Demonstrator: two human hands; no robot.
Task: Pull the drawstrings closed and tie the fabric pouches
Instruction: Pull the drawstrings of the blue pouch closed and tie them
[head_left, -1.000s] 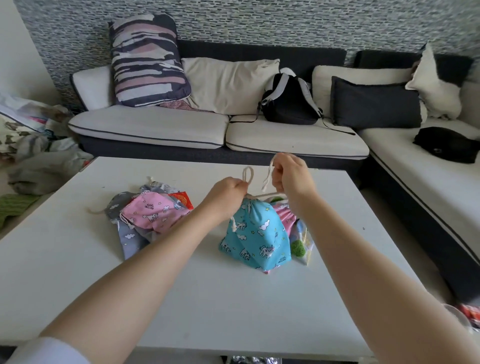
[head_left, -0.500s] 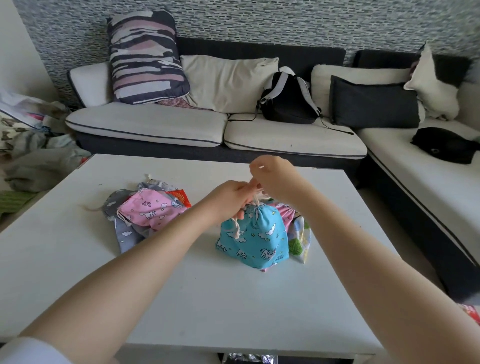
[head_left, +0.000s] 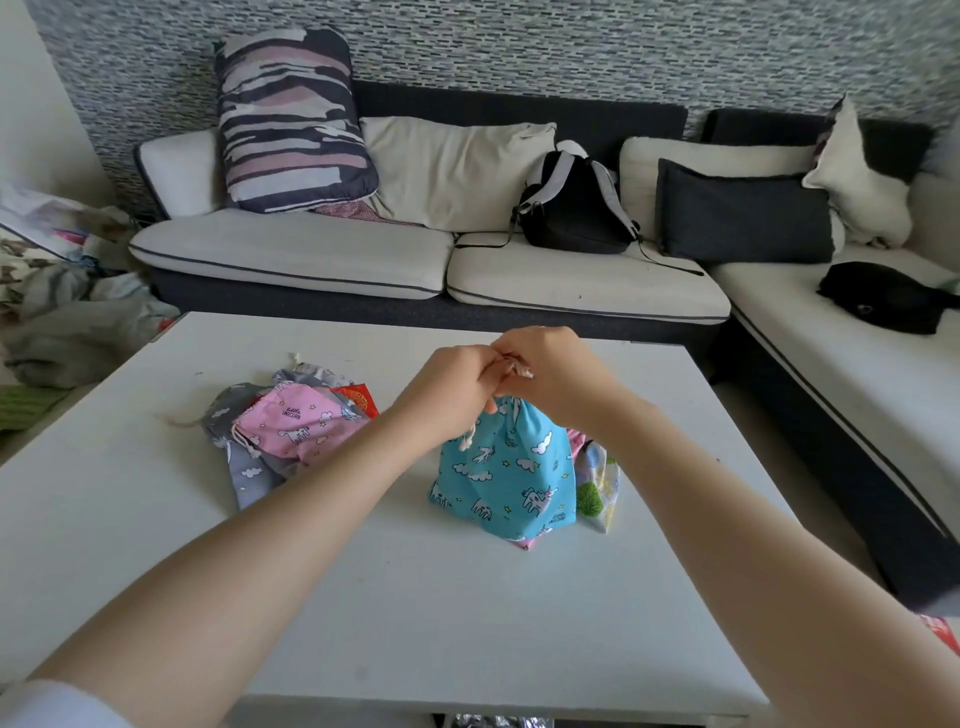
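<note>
- The blue cloud-and-unicorn print fabric pouch (head_left: 506, 470) is seen standing upright on the white low table (head_left: 156, 519), its neck already gathered shut.
- Directly above that neck, the left hand (head_left: 447, 387) and the right hand (head_left: 553, 366) are brought together, knuckles touching.
- The pale cotton drawstring (head_left: 517, 368) is pinched between the curled fingers of both hands; only a short bit of cord is visible between them, and one knotted cord end (head_left: 466, 442) is left dangling on the pouch's left shoulder.
- The step in hand is judged to be the tying: the closing pull looks done, a knot is being formed.
- Next, the loops would need to be drawn apart and snugged down against the gathered neck, with the pouch kept upright.
- A pink unicorn-print fabric pouch (head_left: 301, 423) is seen lying flat on a grey cloud-print pouch (head_left: 244, 462) to the left, well apart, its mouth apparently still slack.
- A white tree-print pouch (head_left: 597, 486) is tucked just behind the blue one.
</note>
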